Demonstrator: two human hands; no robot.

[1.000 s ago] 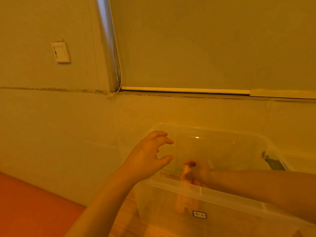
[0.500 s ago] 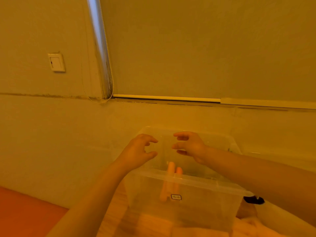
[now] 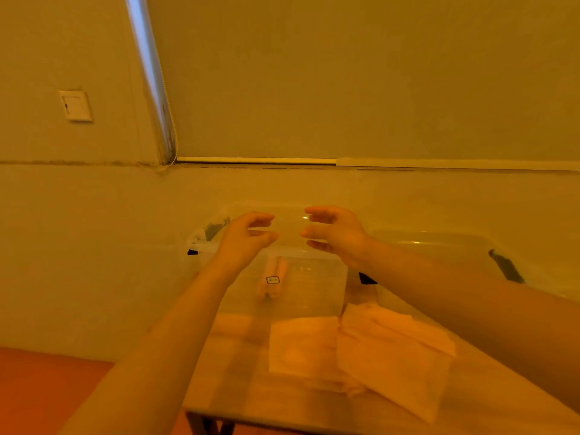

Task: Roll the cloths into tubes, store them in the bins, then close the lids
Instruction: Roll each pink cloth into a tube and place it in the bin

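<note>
Dim amber light washes a plain wall with a wall switch [image 3: 75, 105] and a drawn roller blind [image 3: 361, 76] above, and below them a pale wooden surface [image 3: 232, 372] carries everything I am working with. I count two clear plastic bins: the near bin [image 3: 282, 284] straight ahead, and a second bin [image 3: 439, 255] to its right, partly hidden behind my right forearm. Neither seems to have a lid on it, and I cannot spot any lids. Inside the near bin I count two rolled cloths [image 3: 272, 279] leaning upright and touching each other. On the surface just in front of the bins lie flat cloths [image 3: 361, 350], two as far as I can make out, overlapping, with the right one draped over the edge of the left. My left hand [image 3: 243, 243] and right hand [image 3: 337, 235] hover over the near bin, each grip apart with loosely curled fingers, holding nothing. I judge the cloths light, soft and floppy; they will sag if pinched at one corner, so I would take hold along one edge with both hands and roll tightly, since a loose tube may unwind. The bins look light and fairly stiff but smooth, best held by the rim.
</note>
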